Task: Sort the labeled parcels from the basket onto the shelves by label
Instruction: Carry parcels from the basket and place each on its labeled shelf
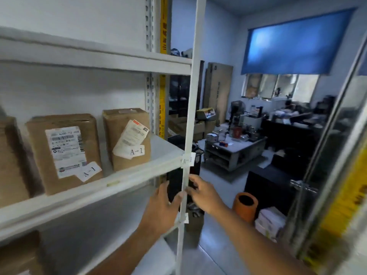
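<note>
Two brown cardboard parcels [63, 151] [127, 137] marked A-1 stand upright on the white metal shelf [139, 173], left of its white upright post [187, 155] – left hand [160, 207] and right hand [204, 195] flank the post, each grip relaxed and unloaded

Two parcels [63, 151] [128, 137] stand side by side on the shelf [123, 178], left of its upright post [189, 116]

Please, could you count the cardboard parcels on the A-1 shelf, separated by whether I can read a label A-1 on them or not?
Parcels with a readable A-1 sticker: 2, the wider parcel and the narrower parcel
Parcels with no sticker visible: 1, the cut-off parcel at the left edge
Total: 3
</note>
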